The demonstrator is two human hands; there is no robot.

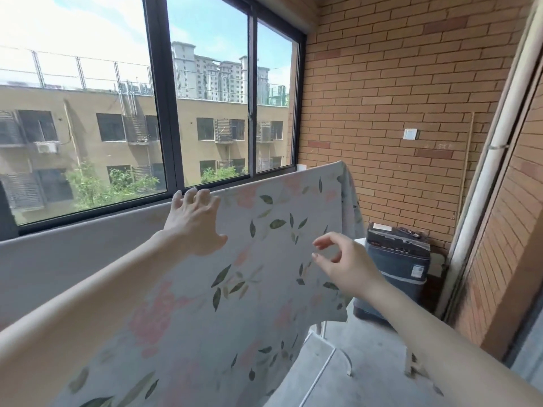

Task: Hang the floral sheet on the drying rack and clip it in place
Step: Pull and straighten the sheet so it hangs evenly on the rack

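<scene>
- Sunlight is coming through the dark-framed window (158, 113) on your left, with a tan apartment block and pale towers showing behind the glass, and a grey ledge (73, 259) is running beneath the sill.
- Your left hand (195, 226) is reaching up to the top edge of the floral sheet (264, 245), fingers spread and fairly straight, with the fingertips lying along the fold; it is not gripping anything that you can make out.
- You are looking at the floral sheet draped over a high line of the drying rack, its top edge sloping up to the right, and it is hanging down towards you, pale with pink blooms and green leaves.
- Your right hand (342, 265) is hovering just in front of the cloth, thumb and forefinger loosely curved with a gap between them, holding nothing.
- White legs of the drying rack (326, 356) are showing below the sheet's lower right corner, standing on the grey floor.
- A dark appliance (396, 259) is sitting beyond your right hand against the brick wall (396, 83), which is carrying a white switch (410, 134) and a white pipe (496, 142).
</scene>
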